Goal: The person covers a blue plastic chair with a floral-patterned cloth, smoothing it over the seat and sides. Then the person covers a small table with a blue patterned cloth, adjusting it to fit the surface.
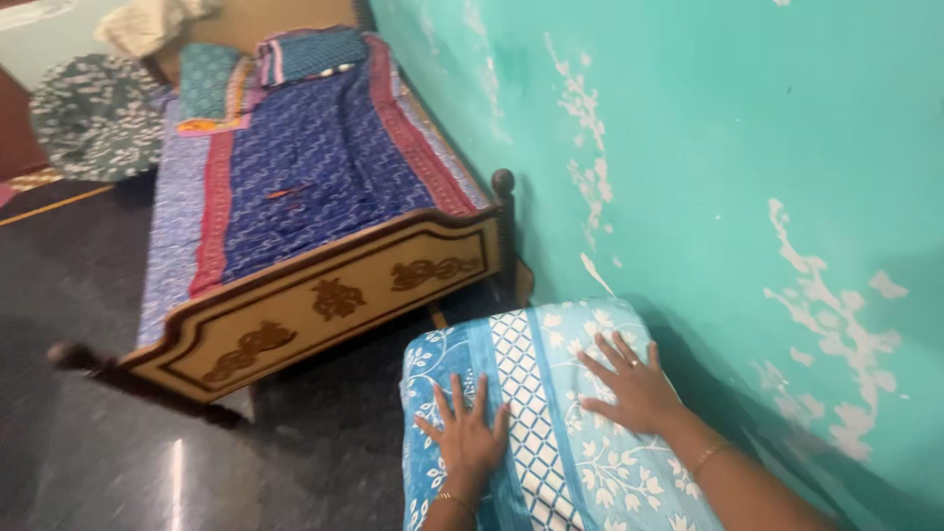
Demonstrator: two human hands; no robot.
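A thick cushion or mattress in a blue and white floral cover [536, 344] lies at the bottom centre, close to the turquoise wall. My left hand [464, 433] rests flat on its near left part, fingers spread. My right hand [629, 383] presses flat on its right part, fingers apart, a ring on one finger and a bangle at the wrist. Neither hand holds anything.
A wooden bed [324, 295] with a carved footboard and a blue and red patterned sheet stands along the peeling turquoise wall [708, 147]. Folded cloths and pillows [295, 54] lie at its far end. A patterned bundle [93, 113] sits at far left. The floor [88, 433] is dark and glossy.
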